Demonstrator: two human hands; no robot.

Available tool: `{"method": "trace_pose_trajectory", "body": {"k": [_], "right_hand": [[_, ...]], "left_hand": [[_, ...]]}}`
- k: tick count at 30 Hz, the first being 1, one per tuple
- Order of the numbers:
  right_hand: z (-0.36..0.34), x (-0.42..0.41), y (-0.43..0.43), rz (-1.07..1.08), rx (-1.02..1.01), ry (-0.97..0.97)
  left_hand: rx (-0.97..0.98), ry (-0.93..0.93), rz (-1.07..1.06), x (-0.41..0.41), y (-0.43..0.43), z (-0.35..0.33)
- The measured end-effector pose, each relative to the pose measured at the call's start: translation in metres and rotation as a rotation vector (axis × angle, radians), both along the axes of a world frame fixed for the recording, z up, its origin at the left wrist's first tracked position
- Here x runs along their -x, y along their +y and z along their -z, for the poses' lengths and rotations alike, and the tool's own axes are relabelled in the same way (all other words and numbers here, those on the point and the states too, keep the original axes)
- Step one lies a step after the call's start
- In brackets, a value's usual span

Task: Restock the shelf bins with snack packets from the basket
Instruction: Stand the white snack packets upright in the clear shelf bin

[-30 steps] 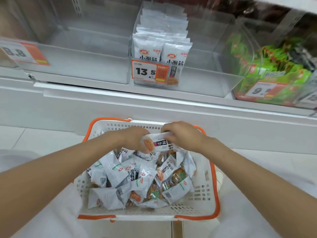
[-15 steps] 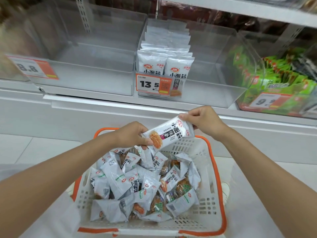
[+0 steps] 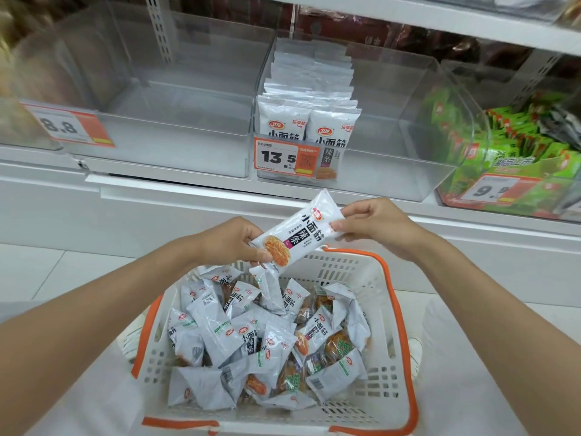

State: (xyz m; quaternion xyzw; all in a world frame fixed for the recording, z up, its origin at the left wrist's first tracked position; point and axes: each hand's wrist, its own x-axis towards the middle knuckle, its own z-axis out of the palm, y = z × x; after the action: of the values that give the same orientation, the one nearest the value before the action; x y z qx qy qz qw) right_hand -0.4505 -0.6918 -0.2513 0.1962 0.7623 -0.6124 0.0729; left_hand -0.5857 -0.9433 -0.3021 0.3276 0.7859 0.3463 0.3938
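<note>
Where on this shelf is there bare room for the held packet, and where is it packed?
The clear bin between the 8.8 tag and the white packet rows is bare. So is the stretch between those rows and the green packets. Crowded: the rows behind the 13.5 tag, and the basket.

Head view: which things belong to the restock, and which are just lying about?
Job: held packet, pinched by left hand and right hand; basket with loose packets; 13.5 bin with matching packets.
Lying about: 8.8 bin; green packets; 9.9 tag.
</note>
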Motion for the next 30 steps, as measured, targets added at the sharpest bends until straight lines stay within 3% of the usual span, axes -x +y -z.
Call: {"method": "trace_pose_trajectory", "body": {"k": [2, 4, 6, 10, 13, 19, 24, 30], "right_hand": [[0.005, -0.002, -0.008, 0.042, 0.256, 0.007], [0.006, -0.004, -0.021, 0.023, 0.279, 0.002], [-0.007, -0.002, -0.027, 0.081, 0.119, 0.102], [-0.079, 0.005, -0.005, 0.266, -0.295, 0.538], [-0.126, 0.015, 0.01, 0.23, -0.536, 0.695], [-0.11, 0.055, 0.02, 0.164, -0.697, 0.577], [-0.113, 0.073, 0.024, 0.16, -0.692, 0.536], [-0.112, 0.077, 0.026, 0.111, -0.787, 0.528]], "left_hand": [[-0.037, -0.022, -0.041, 0.002, 0.001, -0.003], [-0.071, -0.015, -0.04, -0.002, 0.004, -0.007], [-0.114, 0.048, -0.024, -0.006, 0.01, -0.014], [-0.329, 0.358, -0.147, -0.003, 0.024, -0.067], [-0.467, 0.478, -0.267, 0.012, 0.041, -0.106], [-0.516, 0.562, -0.228, 0.03, 0.083, -0.142], [-0.457, 0.617, -0.082, 0.04, 0.114, -0.162], [-0.356, 0.665, -0.052, 0.054, 0.128, -0.173]]}}
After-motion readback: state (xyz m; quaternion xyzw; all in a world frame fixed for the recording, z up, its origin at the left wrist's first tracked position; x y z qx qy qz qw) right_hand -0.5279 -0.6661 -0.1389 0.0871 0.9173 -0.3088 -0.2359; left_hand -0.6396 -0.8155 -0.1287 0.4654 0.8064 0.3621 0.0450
